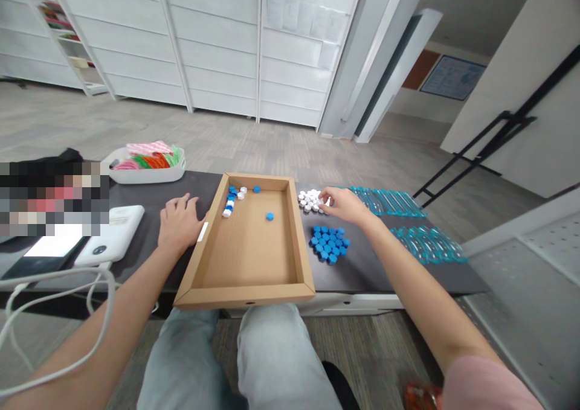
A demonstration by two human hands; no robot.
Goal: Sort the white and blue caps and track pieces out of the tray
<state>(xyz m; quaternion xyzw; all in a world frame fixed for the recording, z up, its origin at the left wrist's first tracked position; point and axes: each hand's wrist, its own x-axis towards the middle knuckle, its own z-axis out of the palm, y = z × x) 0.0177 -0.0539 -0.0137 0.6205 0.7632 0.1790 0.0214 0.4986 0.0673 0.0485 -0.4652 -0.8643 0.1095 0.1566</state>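
Observation:
My right hand (342, 203) reaches to a cluster of small white caps (309, 200) on the dark table, right of a shallow cardboard box. Its thumb and fingertips come together at the cluster's right edge, round a white cap that they partly hide. Below the cluster lies a patch of blue caps (330, 244), packed side by side. Flat on the table, with fingers apart, my left hand (181, 221) rests against the left wall of the cardboard box (247, 292). Inside the box, several blue and white caps (231, 203) lie toward the upper left; a single blue cap (270, 216) lies right of centre.
Two rows of clear teal-edged plastic pieces (428, 244) lie at the right. A white basin (174, 173) with colourful strands stands back left. Nearer are a white device (111, 235) with cables (109, 289) and a dark slab with a lit screen (52, 244).

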